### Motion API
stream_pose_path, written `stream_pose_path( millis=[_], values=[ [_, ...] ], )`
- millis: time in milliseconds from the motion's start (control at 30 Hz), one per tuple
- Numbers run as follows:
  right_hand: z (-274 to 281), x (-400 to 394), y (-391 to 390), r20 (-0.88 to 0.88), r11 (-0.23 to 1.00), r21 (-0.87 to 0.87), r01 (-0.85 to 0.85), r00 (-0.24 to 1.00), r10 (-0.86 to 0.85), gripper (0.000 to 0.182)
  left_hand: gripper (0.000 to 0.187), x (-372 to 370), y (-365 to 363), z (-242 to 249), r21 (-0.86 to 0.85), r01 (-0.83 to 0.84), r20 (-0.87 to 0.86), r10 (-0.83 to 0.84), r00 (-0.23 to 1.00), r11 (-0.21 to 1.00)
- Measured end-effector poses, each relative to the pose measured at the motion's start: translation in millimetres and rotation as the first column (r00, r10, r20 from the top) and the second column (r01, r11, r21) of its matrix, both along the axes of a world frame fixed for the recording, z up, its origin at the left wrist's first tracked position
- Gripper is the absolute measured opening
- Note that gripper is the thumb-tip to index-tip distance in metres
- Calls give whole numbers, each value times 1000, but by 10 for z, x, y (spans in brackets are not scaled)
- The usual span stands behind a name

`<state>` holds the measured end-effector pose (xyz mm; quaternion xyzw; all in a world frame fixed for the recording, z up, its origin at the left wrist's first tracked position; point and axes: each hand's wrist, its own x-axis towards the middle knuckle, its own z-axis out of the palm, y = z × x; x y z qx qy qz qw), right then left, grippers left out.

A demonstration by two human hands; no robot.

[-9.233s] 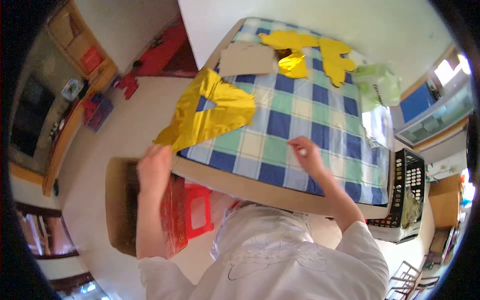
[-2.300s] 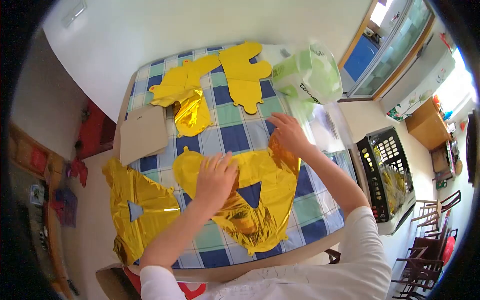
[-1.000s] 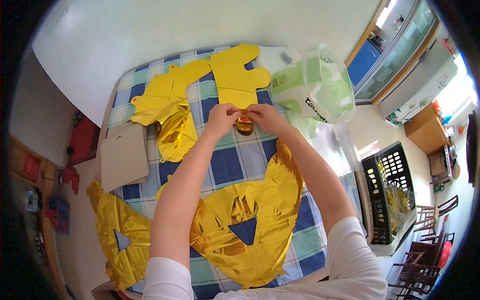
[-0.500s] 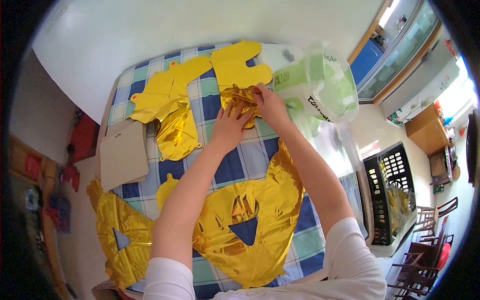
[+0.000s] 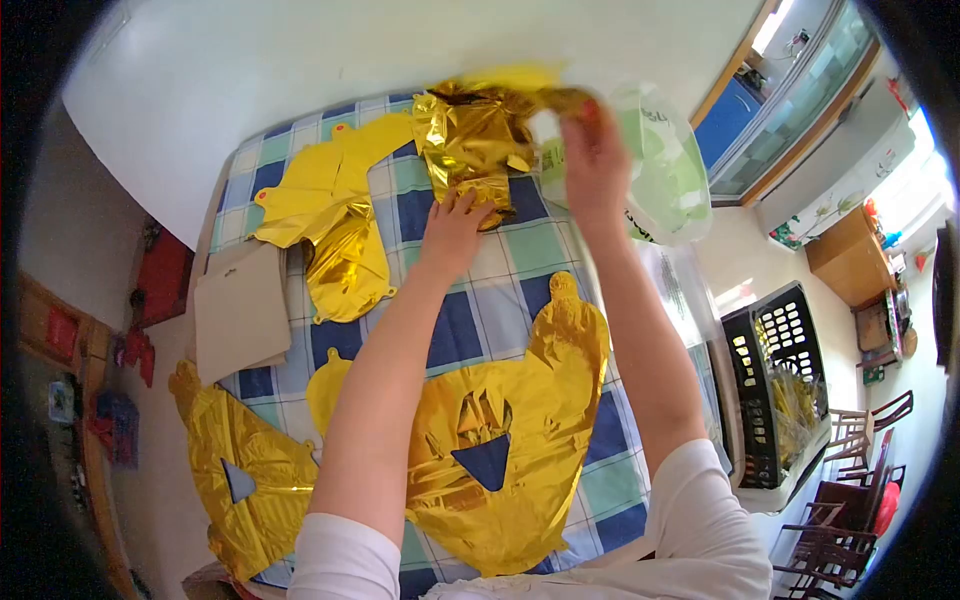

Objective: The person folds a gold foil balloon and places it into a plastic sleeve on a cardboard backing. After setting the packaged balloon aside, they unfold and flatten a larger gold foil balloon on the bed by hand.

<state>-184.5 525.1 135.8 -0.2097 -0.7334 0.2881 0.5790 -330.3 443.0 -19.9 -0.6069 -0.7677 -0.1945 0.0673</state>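
The gold foil piece (image 5: 465, 135) is located at the far side of the desk (image 5: 535, 245), on a checked cloth, ahead of both hands. The hands are apart. The left hand (image 5: 454, 236) rests with fingers spread on the near end of the foil. The right hand (image 5: 597, 165), blurred, is closed on the raised right end, in front of the green-and-white bag (image 5: 665, 170). The foil surface is shiny and creased, with dark brown reflections; its far edge is blurred yellow. A matte-and-shiny yellow piece (image 5: 330, 180) lies immediately to its left.
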Motion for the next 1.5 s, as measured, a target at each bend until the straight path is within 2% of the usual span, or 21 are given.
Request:
stream_pose_path(
  millis=[33, 100, 200, 300, 367, 467, 567, 667, 833, 933, 1000, 1033, 1100, 1133, 1167, 1200, 1233, 1300, 1367, 1467, 1500],
  values=[
    [236, 100, -117, -63, 997, -71, 0, 998, -5, 21, 52, 6, -12, 74, -55, 1, 7, -1, 1000, 998],
    [478, 166, -148, -293, 991, 84, -103, 948, 124, 20, 54, 21, -28, 167, -131, 5, 35, -1, 999, 991],
    [602, 225, -105, 69, 990, -24, -142, 987, 143, 19, 55, 28, -32, 216, -146, 14, 46, -7, 999, 989],
    [539, 221, -81, 197, 1000, -21, -1, 980, 5, 18, 55, 22, -34, 206, -51, 29, 25, -28, 999, 998],
    [365, 168, 62, 135, 999, -20, -47, 990, 49, 16, 54, 16, -66, 229, 5, 44, 99, -44, 994, 999],
    [260, 158, 109, 153, 998, -45, -35, 987, 42, 17, 44, -114, -125, 671, -67, 154, 494, -102, 863, 986],
    [161, 140, 150, 196, 999, -50, -21, 980, 30, 16, 43, -172, -54, 739, 130, -139, 429, 71, 901, 982],
    [91, 105, 235, 253, 999, -43, -26, 967, 36, 16, 45, -424, 222, 256, 223, 9, -175, 31, 984, 975],
    [17, 147, 146, 270, 992, -37, -119, 955, 125, 23, 54, -550, 419, 44, -68, -129, -62, 125, 990, 989],
    [101, 345, 188, 204, 981, 182, -70, 978, 33, 29, 56, -588, 497, 39, -164, -174, -36, 171, 985, 971],
    [323, 451, 157, -140, 976, 217, -5, 990, 36, 28, 57, -598, 503, 46, -169, -186, -37, 182, 983, 968],
    [475, 524, 57, -190, 950, 286, 126, 979, -73, 23, 57, -598, 505, 59, -168, -184, -22, 183, 983, 968],
    [637, 703, 159, -379, 939, 298, 172, 924, -49, 19, 58, -584, 511, 83, -168, -188, -4, 190, 982, 968],
    [695, 909, 143, -236, 788, 473, 394, 918, -318, 14, 58, -582, 517, 90, -170, -194, 1, 197, 980, 966],
    [753, 1114, 126, -212, 462, 651, 602, 729, -651, 15, 58, -581, 519, 99, -171, -201, 7, 205, 979, 964],
    [809, 1320, 109, -327, 93, 742, 664, 480, -814, 19, 58, -574, 512, 116, -176, -210, -12, 211, 977, 962],
    [867, 1468, 72, -402, -15, 741, 672, 426, -810, 19, 57, -559, 501, 135, -181, -217, -30, 215, 976, 959],
    [966, 1676, -78, -433, 292, 674, 678, 684, -587, 18, 60, -642, 555, 18, -104, -135, -22, 134, 991, 985],
    [1090, 1803, -239, -495, 604, 614, 508, 844, -207, 16, 69, -971, 742, -370, 73, 40, 6, -41, 999, 997],
    [1209, 1942, -475, -471, 723, 641, 259, 876, 103, 15, 87, -764, 549, -50, -115, -182, -92, 172, 981, 977],
    [1242, 1976, -553, -442, 734, 655, 180, 879, 178, 15, 92, -743, 545, 47, -133, -182, -25, 180, 983, 974]
  ],
)
